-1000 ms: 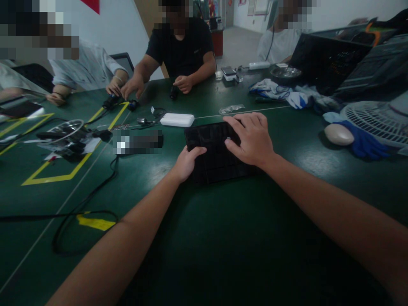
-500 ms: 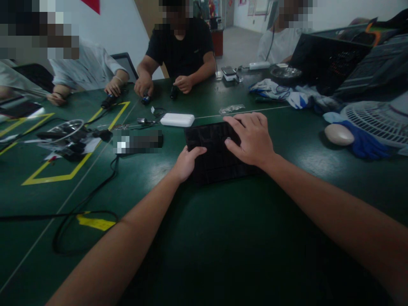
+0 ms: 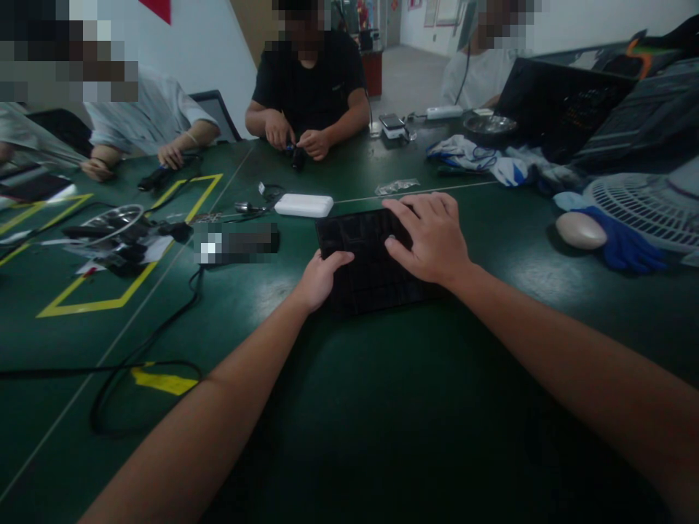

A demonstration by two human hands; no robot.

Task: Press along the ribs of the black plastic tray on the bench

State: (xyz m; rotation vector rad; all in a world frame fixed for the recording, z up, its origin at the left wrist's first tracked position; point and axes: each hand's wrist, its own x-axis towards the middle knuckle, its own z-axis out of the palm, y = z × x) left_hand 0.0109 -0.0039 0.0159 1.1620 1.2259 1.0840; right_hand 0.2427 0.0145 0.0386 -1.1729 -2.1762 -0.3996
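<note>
A black moulded tray (image 3: 363,273) with several compartments lies flat on the green table (image 3: 382,407) in front of me. My left hand (image 3: 320,278) grips the tray's near left edge, thumb on top. My right hand (image 3: 431,236) lies flat on the tray's right half, fingers stretched out and slightly apart. A small pale part shows just under my right fingertips; I cannot make out what it is.
A white box (image 3: 303,205) lies just beyond the tray. Black cables (image 3: 147,342) and yellow tape lines run at the left, beside a metal dish (image 3: 114,217). At the right sit a pale oval object (image 3: 580,229), blue gloves (image 3: 625,244) and a fan grille (image 3: 647,207). Other people work at the far edge.
My hands and the tray have not moved. The person in black opposite drew the outstretched hand back to the chest, now handling a small black part with both hands.
</note>
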